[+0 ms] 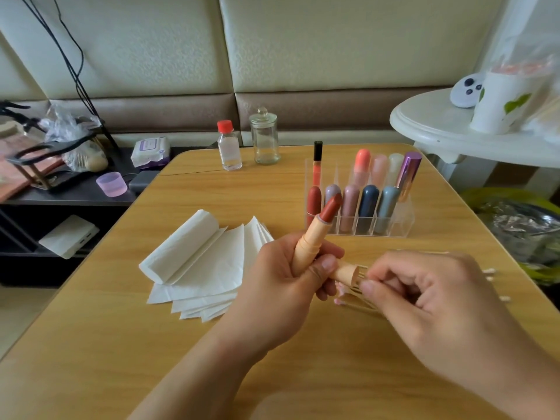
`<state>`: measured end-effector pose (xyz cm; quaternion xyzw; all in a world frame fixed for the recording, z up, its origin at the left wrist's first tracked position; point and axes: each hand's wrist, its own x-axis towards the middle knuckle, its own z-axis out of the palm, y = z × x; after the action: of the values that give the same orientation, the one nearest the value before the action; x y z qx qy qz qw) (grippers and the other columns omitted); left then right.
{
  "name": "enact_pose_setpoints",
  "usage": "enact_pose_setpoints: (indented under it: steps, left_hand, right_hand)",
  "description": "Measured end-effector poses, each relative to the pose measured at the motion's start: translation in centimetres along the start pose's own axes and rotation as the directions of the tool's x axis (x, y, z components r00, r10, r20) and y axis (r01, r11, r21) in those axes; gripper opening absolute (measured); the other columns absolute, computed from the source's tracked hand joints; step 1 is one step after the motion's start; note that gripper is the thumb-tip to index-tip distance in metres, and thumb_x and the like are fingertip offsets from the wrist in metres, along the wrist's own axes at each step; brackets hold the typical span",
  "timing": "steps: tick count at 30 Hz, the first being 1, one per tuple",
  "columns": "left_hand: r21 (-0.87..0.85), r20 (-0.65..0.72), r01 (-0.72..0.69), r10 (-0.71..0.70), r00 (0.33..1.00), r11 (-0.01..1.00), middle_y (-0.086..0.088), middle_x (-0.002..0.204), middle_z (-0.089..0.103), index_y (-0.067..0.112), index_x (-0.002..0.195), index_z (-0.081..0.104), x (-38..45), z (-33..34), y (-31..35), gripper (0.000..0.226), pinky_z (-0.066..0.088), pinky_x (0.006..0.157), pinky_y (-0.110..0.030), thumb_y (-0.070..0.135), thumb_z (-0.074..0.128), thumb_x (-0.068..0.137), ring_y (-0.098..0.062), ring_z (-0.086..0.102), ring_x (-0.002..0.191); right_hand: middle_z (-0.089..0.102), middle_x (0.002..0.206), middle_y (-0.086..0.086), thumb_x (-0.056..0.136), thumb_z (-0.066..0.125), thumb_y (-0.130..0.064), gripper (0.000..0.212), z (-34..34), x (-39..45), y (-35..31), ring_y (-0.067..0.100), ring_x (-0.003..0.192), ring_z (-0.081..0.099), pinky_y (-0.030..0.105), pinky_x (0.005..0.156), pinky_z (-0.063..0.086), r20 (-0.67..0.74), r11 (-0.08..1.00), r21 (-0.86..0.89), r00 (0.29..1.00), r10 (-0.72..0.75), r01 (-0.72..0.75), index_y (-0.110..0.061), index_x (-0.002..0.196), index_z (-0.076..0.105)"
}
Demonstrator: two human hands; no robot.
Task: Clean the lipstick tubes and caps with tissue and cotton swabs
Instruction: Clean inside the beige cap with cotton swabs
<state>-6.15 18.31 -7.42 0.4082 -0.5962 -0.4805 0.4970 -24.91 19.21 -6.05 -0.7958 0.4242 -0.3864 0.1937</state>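
My left hand (281, 277) grips an open peach lipstick tube (312, 241), its brick-red bullet pointing up and away. The same hand also holds the peach cap (347, 272) low between its fingers, open end to the right. My right hand (424, 295) pinches a cotton swab (362, 275) with thumb and forefinger at the cap's mouth. Loose cotton swabs (357, 303) lie on the wooden table (121, 344) under both hands. Folded white tissues (200, 268) are fanned out to the left.
A clear acrylic organizer (400, 219) with several capped lipsticks stands behind my hands. A red-capped bottle (229, 147) and a lidded glass jar (265, 137) sit at the table's far edge. A white side table (439, 125) is at the right, a lined bin (521, 225) below it.
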Motion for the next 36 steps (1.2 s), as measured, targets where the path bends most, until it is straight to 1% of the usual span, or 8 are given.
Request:
enact_pose_setpoints:
  steps: [3, 6, 11, 18, 20, 26, 31, 36]
  left_hand:
    - [0.012, 0.002, 0.006, -0.006, 1.0, 1.0, 0.001, 0.06, 0.062, 0.003, 0.095, 0.065, -0.1, 0.1, 0.1, 0.01, 0.048, 0.06, -0.018, -0.001, 0.055, 0.095, -0.007, 0.058, 0.058]
    - [0.022, -0.019, -0.001, 0.001, 1.0, 1.0, 0.0, 0.062, 0.062, 0.003, 0.095, 0.065, 0.1, -0.1, 0.3, 0.011, 0.048, 0.061, -0.018, -0.001, 0.055, 0.095, -0.007, 0.058, 0.058]
    - [-0.009, -0.066, 0.006, -0.007, 0.998, 1.0, -0.005, 0.064, 0.062, 0.003, 0.097, 0.065, 0.3, -0.6, 0.2, 0.012, 0.048, 0.062, -0.021, -0.001, 0.054, 0.095, -0.011, 0.059, 0.061]
    - [-0.02, -0.125, -0.001, -0.002, 0.992, 1.0, -0.002, 0.065, 0.062, 0.005, 0.096, 0.066, 0.4, -0.9, 0.4, 0.013, 0.048, 0.06, -0.019, -0.001, 0.055, 0.095, -0.01, 0.059, 0.061]
    - [-0.018, -0.112, 0.016, -0.018, 0.994, 1.0, -0.003, 0.064, 0.062, 0.004, 0.095, 0.066, 0.5, -1.0, 0.5, 0.013, 0.048, 0.06, -0.018, -0.002, 0.055, 0.095, -0.01, 0.059, 0.06]
    - [0.024, -0.195, 0.03, -0.025, 0.98, 0.999, -0.005, 0.063, 0.062, 0.006, 0.095, 0.066, 0.5, -1.0, 0.8, 0.013, 0.048, 0.06, -0.025, 0.001, 0.054, 0.096, -0.012, 0.058, 0.059]
    - [-0.515, -0.451, -0.098, -0.172, 0.876, 0.851, -0.008, 0.086, 0.069, 0.005, 0.096, 0.062, 1.5, -3.5, 1.4, 0.016, 0.054, 0.067, -0.023, 0.005, 0.046, 0.099, -0.014, 0.061, 0.068]
    - [-0.616, -0.526, -0.172, -0.239, 0.816, 0.769, -0.009, 0.088, 0.067, 0.004, 0.1, 0.063, 1.9, -4.5, 1.6, 0.018, 0.055, 0.067, -0.022, 0.006, 0.045, 0.101, -0.013, 0.061, 0.067]
  right_hand:
    - [0.053, 0.049, 0.001, 0.082, 0.066, -0.042, 0.021, -0.6, -0.1, -0.1, 0.013, 0.042, 0.045, 0.015, 0.044, 0.031, 0.074, 0.977, 0.203, 0.996, 0.047, -0.061, -0.027, 0.068, 0.07]
    - [0.054, 0.047, -0.001, 0.085, 0.073, -0.031, 0.019, -1.1, 0.1, 0.3, 0.008, 0.041, 0.044, 0.019, 0.042, 0.034, -0.01, 0.937, 0.333, 0.993, 0.115, -0.105, -0.026, 0.067, 0.07]
    - [0.054, 0.045, -0.007, 0.086, 0.068, -0.018, 0.023, -0.4, 0.2, 0.3, 0.006, 0.039, 0.046, 0.021, 0.04, 0.036, -0.086, 0.961, 0.243, 0.984, 0.159, -0.134, -0.025, 0.064, 0.068]
    - [0.052, 0.046, 0.006, 0.089, 0.072, -0.017, 0.024, -0.4, 0.2, 0.3, 0.008, 0.041, 0.041, 0.03, 0.041, 0.035, 0.065, 0.939, 0.287, 0.982, 0.179, -0.19, -0.024, 0.066, 0.072]
    - [0.054, 0.045, 0.001, 0.087, 0.071, -0.009, 0.03, -0.4, 0.3, 0.7, 0.005, 0.038, 0.043, 0.021, 0.04, 0.035, -0.006, 0.962, 0.208, 0.983, 0.182, -0.177, -0.023, 0.061, 0.07]
    - [0.056, 0.05, -0.008, 0.088, 0.07, -0.033, 0.018, -0.3, 0.0, 0.3, 0.008, 0.042, 0.047, 0.023, 0.041, 0.038, -0.092, 0.969, 0.242, 0.993, 0.075, -0.05, -0.028, 0.071, 0.068]
    - [0.062, 0.065, -0.017, 0.083, 0.075, -0.029, 0.014, -0.2, 0.4, 2.2, -0.002, 0.053, 0.052, 0.022, 0.041, 0.033, -0.194, 0.888, -0.399, 0.968, 0.162, -0.228, -0.035, 0.071, 0.069]
    - [0.054, 0.071, -0.024, 0.081, 0.076, -0.034, 0.012, 0.2, 0.5, 2.6, 0.008, 0.069, 0.049, 0.018, 0.047, 0.028, -0.115, 0.79, -0.537, 0.953, 0.28, -0.297, -0.04, 0.072, 0.07]
